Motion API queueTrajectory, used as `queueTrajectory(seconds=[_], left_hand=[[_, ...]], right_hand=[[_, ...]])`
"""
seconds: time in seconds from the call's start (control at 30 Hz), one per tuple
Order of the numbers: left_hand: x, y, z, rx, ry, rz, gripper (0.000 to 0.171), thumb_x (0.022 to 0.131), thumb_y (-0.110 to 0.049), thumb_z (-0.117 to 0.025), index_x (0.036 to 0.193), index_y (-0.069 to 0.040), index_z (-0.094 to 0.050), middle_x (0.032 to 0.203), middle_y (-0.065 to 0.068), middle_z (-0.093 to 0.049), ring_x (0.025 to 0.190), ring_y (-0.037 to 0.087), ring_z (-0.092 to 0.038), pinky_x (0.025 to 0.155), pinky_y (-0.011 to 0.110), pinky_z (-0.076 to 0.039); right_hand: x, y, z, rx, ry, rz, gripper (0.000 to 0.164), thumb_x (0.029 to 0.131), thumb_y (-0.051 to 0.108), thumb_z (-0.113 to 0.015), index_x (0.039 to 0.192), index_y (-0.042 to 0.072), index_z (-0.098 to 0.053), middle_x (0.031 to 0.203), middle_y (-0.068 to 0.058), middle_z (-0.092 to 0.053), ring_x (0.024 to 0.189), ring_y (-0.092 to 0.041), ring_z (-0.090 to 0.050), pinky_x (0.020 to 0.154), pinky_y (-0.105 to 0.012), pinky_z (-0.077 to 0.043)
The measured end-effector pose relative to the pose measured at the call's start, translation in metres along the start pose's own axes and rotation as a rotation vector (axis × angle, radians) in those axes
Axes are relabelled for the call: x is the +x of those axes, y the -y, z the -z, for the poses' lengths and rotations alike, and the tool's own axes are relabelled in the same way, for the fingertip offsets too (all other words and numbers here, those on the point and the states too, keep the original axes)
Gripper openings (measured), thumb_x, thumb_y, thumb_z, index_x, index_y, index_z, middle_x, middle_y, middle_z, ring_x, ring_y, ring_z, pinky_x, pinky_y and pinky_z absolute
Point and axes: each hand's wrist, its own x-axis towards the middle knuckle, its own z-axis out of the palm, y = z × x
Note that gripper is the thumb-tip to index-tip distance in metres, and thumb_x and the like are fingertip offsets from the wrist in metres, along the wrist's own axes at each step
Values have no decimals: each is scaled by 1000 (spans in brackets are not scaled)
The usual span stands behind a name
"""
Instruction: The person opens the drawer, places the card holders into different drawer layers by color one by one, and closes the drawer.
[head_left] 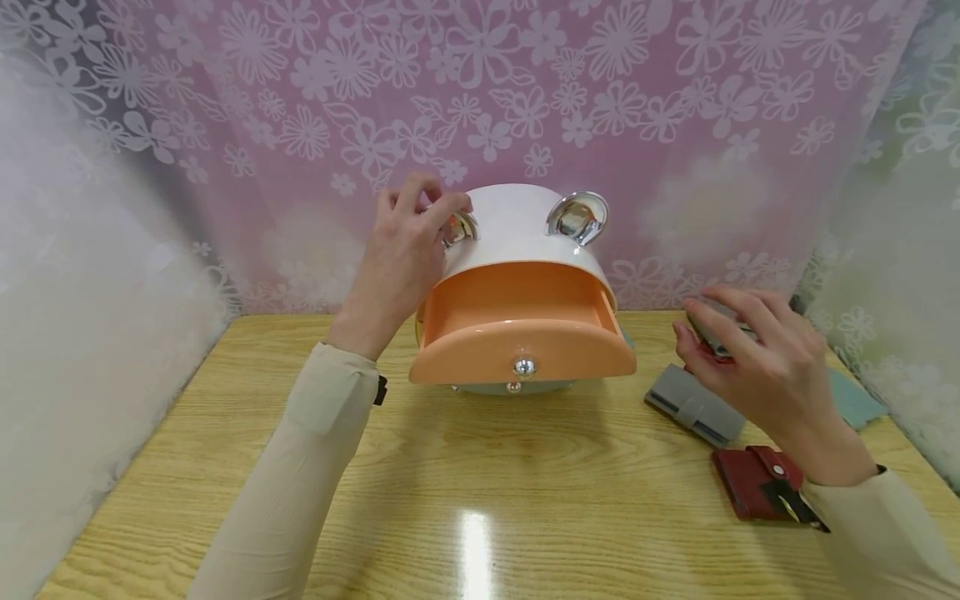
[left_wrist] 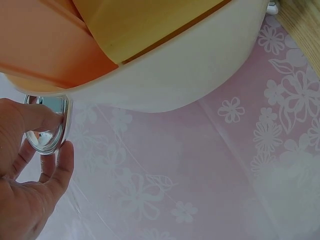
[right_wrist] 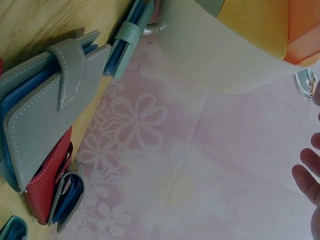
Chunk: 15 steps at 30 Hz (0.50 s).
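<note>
A white rounded drawer box (head_left: 517, 212) with silver ears stands at the back middle. Its orange drawer (head_left: 465, 354), fitted with a round silver knob (head_left: 525, 367), is pulled out and bare inside. My left hand (head_left: 408, 250) pinches the left silver ear (left_wrist: 42, 137), thumb in front and fingers behind. To the right, my right hand (head_left: 772, 375) hovers over several wallets, its fingers loosely bent. In the right wrist view its fingertips (right_wrist: 302, 177) hold nothing and stand apart from the grey wallet (right_wrist: 50, 110).
Nearest the right sleeve lies a dark red snap wallet (head_left: 738, 483). A pale green piece (head_left: 858, 402) lies at the far right, partly behind the wrist. Another red wallet (right_wrist: 42, 192) and a small grey one (right_wrist: 70, 195) sit near the back cloth. The right silver ear (head_left: 577, 218) is untouched.
</note>
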Motion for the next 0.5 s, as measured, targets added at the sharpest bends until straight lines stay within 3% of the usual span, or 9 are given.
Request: queueTrajectory(seconds=[0.27,0.5], left_hand=[[-1,0,0,0,1,4,32,96,4,-54,120,-14,-66,113,14,-52,97,30,-57,89,44,-41],[0,1,0,-12,1,14,32,97,3,-54,121,-14,-66,114,14,-52,97,30,-57,89,44,-42]], right_hand=[[-7,-12,0,4,164,52,45,103,40,-55,103,-1,-76,99,-23,-72,81,-45,-65,67,-57,-50],[-12,-21,0,32,299,107,49,106,42,-50,112,1,-75,105,-23,-71,79,-41,-64,63,-53,-53]])
